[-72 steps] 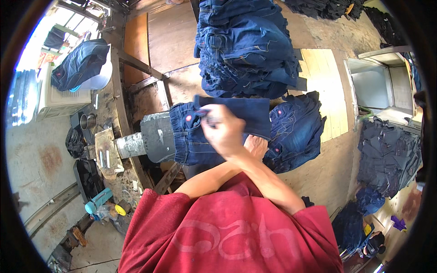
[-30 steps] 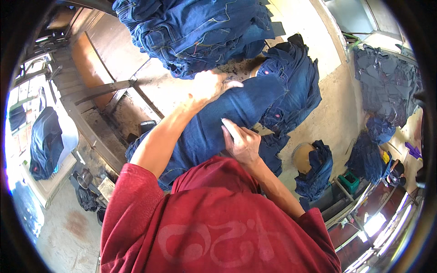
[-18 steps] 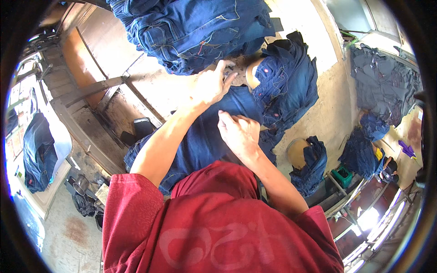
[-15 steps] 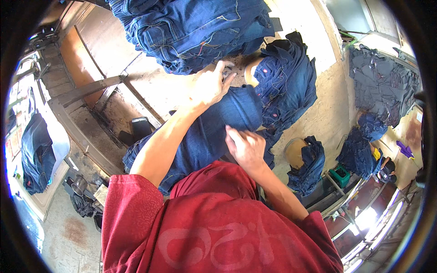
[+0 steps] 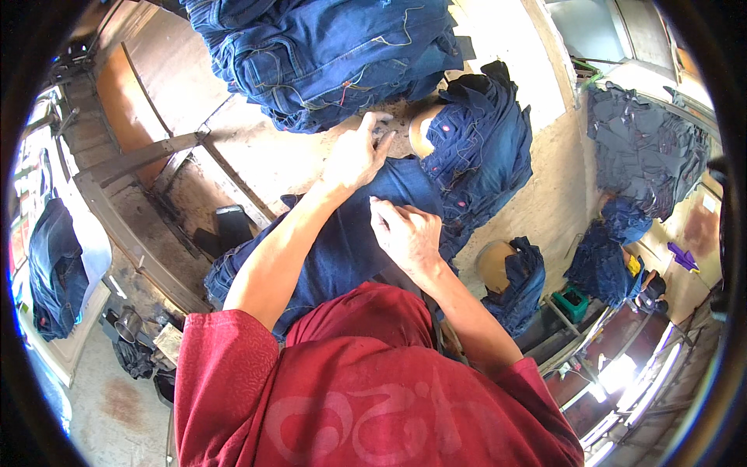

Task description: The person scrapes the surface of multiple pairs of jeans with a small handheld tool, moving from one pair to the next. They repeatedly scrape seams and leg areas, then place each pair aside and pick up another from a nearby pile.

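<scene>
A pair of blue jeans point(image 5: 334, 241) lies across the table edge in front of me, under both forearms. My left hand point(image 5: 354, 156) is over its far edge, fingers curled, with the thumb and index finger forming a hook. A small greyish bit shows by those fingertips, too small to name. My right hand point(image 5: 408, 233) rests on the denim closer to me, its fingers curled in and the index fingertip and thumb pointing left; what they grip, if anything, is hidden. Beyond the left hand is a large stack of jeans point(image 5: 334, 54).
Bunched jeans point(image 5: 482, 148) drape over a round, pale-topped stand to the right; more denim point(image 5: 525, 284) hangs over a second round top point(image 5: 494, 265). Dark grey garments point(image 5: 646, 148) are piled at far right, above a green basket point(image 5: 572, 303). A wooden frame point(image 5: 124, 218) is at left.
My right hand has slid left and away from me across the denim, closer to the left hand. The left hand has shifted slightly left. The whole view has moved a little.
</scene>
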`<state>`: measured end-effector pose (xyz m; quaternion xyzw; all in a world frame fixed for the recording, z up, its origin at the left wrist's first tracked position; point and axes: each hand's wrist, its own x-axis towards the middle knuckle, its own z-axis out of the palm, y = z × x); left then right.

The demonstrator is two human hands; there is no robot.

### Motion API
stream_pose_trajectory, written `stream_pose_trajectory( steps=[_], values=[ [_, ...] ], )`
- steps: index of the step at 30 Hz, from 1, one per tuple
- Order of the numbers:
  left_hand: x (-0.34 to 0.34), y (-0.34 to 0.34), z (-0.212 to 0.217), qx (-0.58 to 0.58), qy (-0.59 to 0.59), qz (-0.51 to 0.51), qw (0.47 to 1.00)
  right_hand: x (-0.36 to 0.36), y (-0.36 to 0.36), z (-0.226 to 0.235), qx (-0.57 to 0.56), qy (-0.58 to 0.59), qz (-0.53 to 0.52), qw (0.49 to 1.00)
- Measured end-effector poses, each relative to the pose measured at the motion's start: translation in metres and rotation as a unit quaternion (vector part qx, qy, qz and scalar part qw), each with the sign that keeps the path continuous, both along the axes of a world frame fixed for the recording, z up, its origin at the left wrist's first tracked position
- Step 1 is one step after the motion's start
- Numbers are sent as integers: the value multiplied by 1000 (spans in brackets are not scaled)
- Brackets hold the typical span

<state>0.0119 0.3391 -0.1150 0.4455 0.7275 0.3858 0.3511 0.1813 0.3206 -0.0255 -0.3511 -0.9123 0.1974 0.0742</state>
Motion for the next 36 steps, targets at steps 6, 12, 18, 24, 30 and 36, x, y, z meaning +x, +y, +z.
stream_pose_trajectory(
  steps=[6, 12, 18, 24, 30, 36],
  values=[
    [1, 0, -2, 9, 9, 5, 1000, 12, -2, 11, -26, -33, 25, 999],
    [-1, 0, 1, -15, -13, 8, 1000, 25, -13, 23, -44, 40, -17, 998],
    [0, 2, 6, -14, 1, 10, 1000, 6, -2, 0, -10, 39, -9, 999],
    [-1, 1, 8, -61, 2, -2, 998, 15, -13, 28, -52, -82, -16, 995],
    [-1, 2, 9, -27, -9, 12, 1000, 8, -1, 10, -54, 38, -20, 998],
    [-1, 1, 8, -49, 8, -5, 999, 15, -7, 23, -70, -22, -14, 997]
  ],
)
